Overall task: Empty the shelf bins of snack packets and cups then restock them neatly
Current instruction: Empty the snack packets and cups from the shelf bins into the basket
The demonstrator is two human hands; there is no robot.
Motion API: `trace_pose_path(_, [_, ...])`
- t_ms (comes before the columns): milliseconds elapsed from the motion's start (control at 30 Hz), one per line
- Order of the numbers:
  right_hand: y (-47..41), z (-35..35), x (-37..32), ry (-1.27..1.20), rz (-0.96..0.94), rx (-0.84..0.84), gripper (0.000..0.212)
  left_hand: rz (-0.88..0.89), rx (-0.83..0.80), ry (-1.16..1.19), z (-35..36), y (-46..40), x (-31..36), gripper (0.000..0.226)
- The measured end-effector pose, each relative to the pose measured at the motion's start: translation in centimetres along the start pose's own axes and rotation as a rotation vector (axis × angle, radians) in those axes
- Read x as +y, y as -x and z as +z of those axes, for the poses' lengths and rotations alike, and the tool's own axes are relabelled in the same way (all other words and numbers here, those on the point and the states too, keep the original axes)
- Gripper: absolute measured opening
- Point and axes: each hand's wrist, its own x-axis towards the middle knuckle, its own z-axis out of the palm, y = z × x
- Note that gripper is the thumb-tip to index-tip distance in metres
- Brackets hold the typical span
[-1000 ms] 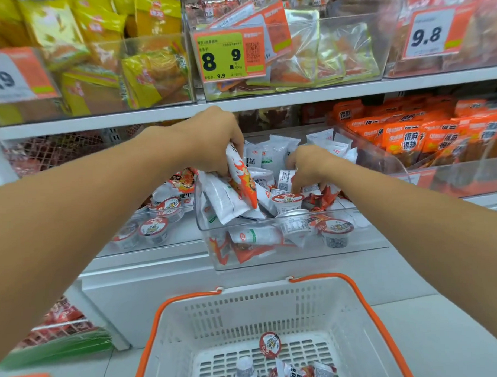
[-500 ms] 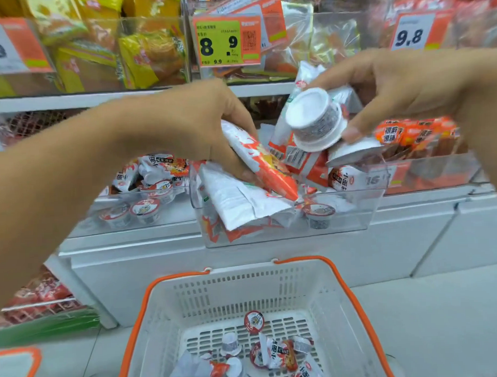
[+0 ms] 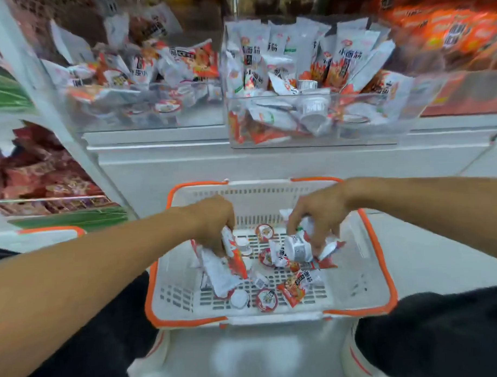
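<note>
Both hands moved down from clear shelf bin (image 3: 312, 124) into white orange-rimmed basket (image 3: 382, 268), left hand (image 3: 214, 223) still gripping snack packets (image 3: 220, 269) low inside it, right hand (image 3: 318, 214) fingers curled round white cup (image 3: 297, 247) and packets, bin still part full

Packets (image 3: 224, 264) hide the left fingers (image 3: 215, 247); the shelf bins (image 3: 309, 121) are blurred.

Both bare forearms are reaching forward and down. The left hand (image 3: 214, 220) is hanging with fingers curled in a grip. The right hand (image 3: 321, 214) is pointing its curled fingers downward, pinching.
</note>
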Motion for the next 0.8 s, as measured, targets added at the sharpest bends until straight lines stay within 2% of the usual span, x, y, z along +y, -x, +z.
trace_pose_path(33, [-2.7, 2.8, 0.1, 0.086, -0.039, -0.077, 0.066, -0.080, -0.021, 0.046, 2.5, -0.6, -0.1, 0.037])
trace_pose_path(100, [-6.1, 5.7, 0.3, 0.234, -0.029, -0.009, 0.074, -0.261, 0.038, 0.243, 7.3, -1.3, -0.5, 0.033])
trace_pose_path(133, [-7.2, 6.6, 0.4, 0.219, -0.002, 0.062, 0.074, -0.347, 0.077, 0.371, 9.0, -1.8, -0.9, 0.035])
trace_pose_path(233, [-10.7, 11.2, 0.3, -0.091, 0.027, 0.236, 0.072, -0.513, 0.153, 0.772, 12.6, -3.2, -0.3, 0.023])
trace_pose_path(267, [-11.7, 12.3, 0.5, -0.235, 0.053, 0.295, 0.070, -0.577, 0.164, 0.975, 13.3, -3.6, 0.2, 0.023])
trace_pose_path(333, [-13.4, 14.0, 0.4, -0.512, 0.087, 0.388, 0.063, -0.674, 0.176, 1.417, 13.1, -4.1, 1.2, 0.032])
trace_pose_path(367, [-13.8, 14.4, 0.2, -0.656, 0.090, 0.402, 0.063, -0.677, 0.181, 1.517, 12.6, -4.4, 1.3, 0.037])
trace_pose_path(433, [-13.5, 14.4, -0.5, -0.910, 0.083, 0.414, 0.068, -0.593, 0.197, 1.441, 11.2, -4.9, 1.3, 0.043])
trace_pose_path(500, [-12.1, 12.7, -1.2, -0.932, 0.059, 0.392, 0.069, -0.459, 0.261, 1.186, 8.9, -5.0, 1.3, 0.039])
trace_pose_path(567, [-9.1, 9.1, -1.9, -0.736, 0.025, 0.267, 0.062, -0.285, 0.199, 1.019, 5.0, -4.5, 1.6, 0.019])
trace_pose_path(600, [-7.0, 6.7, -2.2, -0.581, -0.021, 0.130, 0.056, -0.192, 0.069, 0.961, 2.3, -4.0, 1.9, 0.014])
trace_pose_path(667, [-1.6, 1.6, -3.1, -0.322, -0.098, -0.140, 0.044, -0.024, -0.246, 0.876, -4.4, -2.2, 2.3, 0.022])
trace_pose_path(700, [1.6, -0.9, -3.3, -0.241, -0.112, -0.227, 0.040, 0.034, -0.352, 0.850, -8.1, -0.7, 2.6, 0.026])
trace_pose_path(733, [5.0, -3.3, -3.3, -0.188, -0.133, -0.261, 0.037, 0.092, -0.390, 0.830, -11.7, 0.8, 2.8, 0.029])
trace_pose_path(767, [8.2, -5.5, -3.1, -0.173, -0.157, -0.232, 0.034, 0.142, -0.353, 0.832, -15.1, 2.3, 2.8, 0.033])
trace_pose_path(800, [11.4, -7.6, -2.9, -0.199, -0.187, -0.139, 0.032, 0.178, -0.241, 0.838, -18.1, 3.6, 2.8, 0.036])
